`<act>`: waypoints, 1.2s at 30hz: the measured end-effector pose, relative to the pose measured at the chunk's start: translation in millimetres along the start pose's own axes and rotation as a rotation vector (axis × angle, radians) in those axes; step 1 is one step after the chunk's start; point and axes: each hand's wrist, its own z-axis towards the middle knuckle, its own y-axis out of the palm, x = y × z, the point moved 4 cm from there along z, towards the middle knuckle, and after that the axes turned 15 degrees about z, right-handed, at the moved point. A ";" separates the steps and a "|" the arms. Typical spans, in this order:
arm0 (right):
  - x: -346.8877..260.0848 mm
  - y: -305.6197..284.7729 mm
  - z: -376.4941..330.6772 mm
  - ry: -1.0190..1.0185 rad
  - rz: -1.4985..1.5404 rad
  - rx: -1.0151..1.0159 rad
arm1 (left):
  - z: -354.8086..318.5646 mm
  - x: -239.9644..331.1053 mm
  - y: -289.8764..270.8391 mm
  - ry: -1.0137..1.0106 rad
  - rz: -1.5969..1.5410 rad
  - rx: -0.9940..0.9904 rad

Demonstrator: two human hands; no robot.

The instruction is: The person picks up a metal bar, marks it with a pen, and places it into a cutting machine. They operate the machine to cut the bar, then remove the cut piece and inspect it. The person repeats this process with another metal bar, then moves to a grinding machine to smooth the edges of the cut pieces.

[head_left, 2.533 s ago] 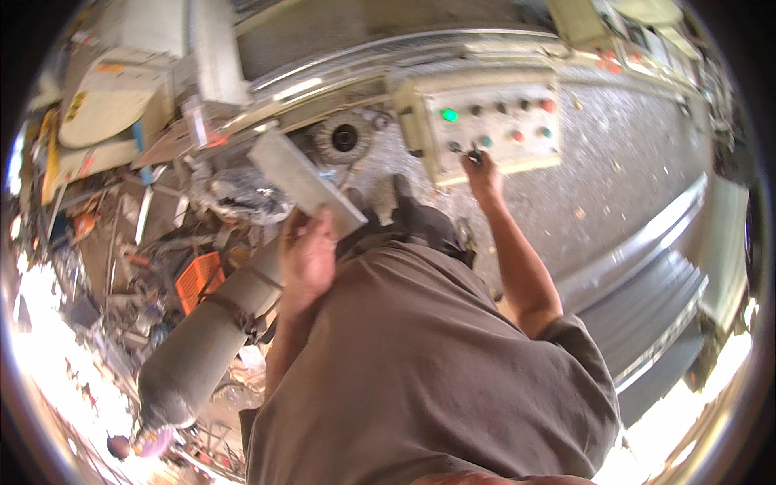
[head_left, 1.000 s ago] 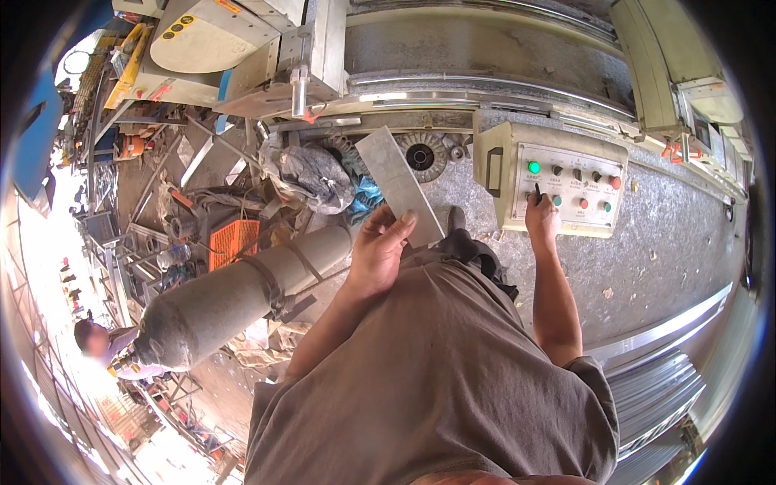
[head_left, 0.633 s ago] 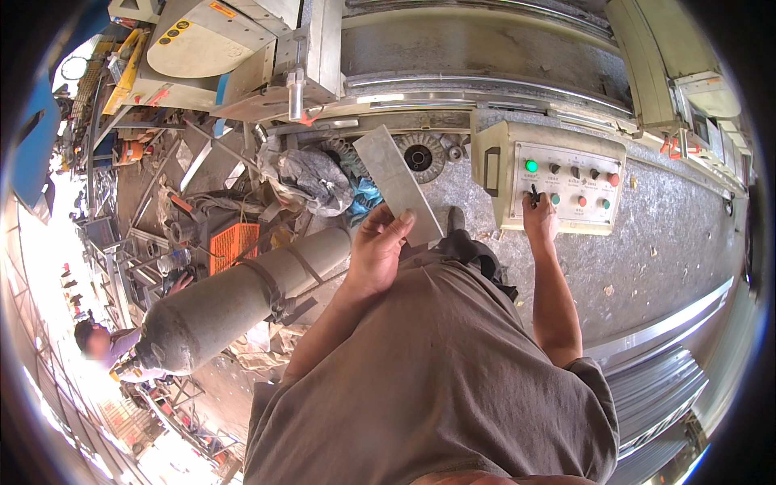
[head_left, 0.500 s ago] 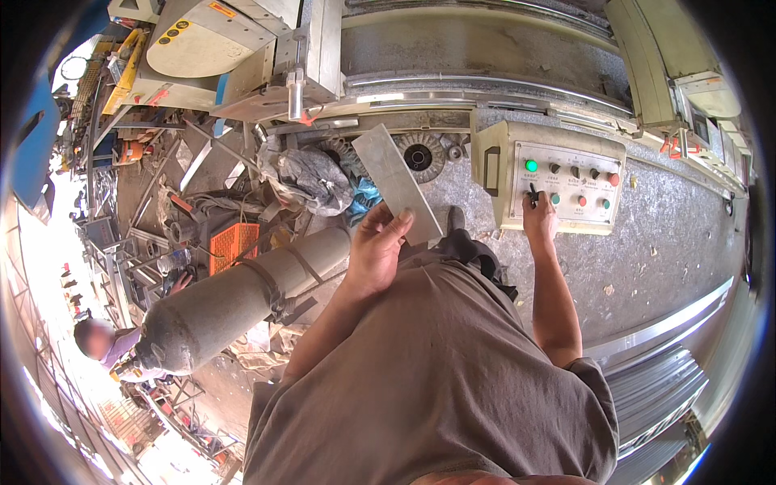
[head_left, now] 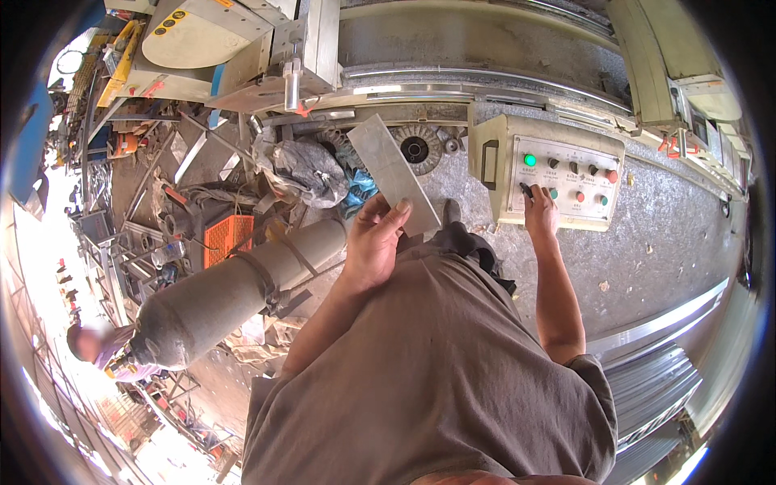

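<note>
Head view, left hand (head_left: pixel 373 246) gripping grey plate (head_left: pixel 393 172), right hand (head_left: pixel 540 214) on button panel (head_left: pixel 566 179)

A rough grey concrete floor (head_left: pixel 647 242) is seen, lit by strong daylight. A grey gas cylinder (head_left: pixel 234 291) is laid beside an orange crate (head_left: pixel 225 239). Metal scraps are scattered at the left, and a cream machine housing (head_left: pixel 202 36) is placed above.
</note>
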 end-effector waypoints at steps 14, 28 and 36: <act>14.7 3.8 -0.7 0.075 0.148 0.072 | -4.1 -6.6 -5.0 -0.013 0.038 0.018; 13.9 -2.3 -12.4 0.105 0.250 0.113 | 0.7 -9.2 14.4 -0.071 0.104 -0.033; 34.8 -22.4 -17.1 0.218 0.412 0.210 | 3.6 -16.3 31.9 -0.074 0.113 -0.047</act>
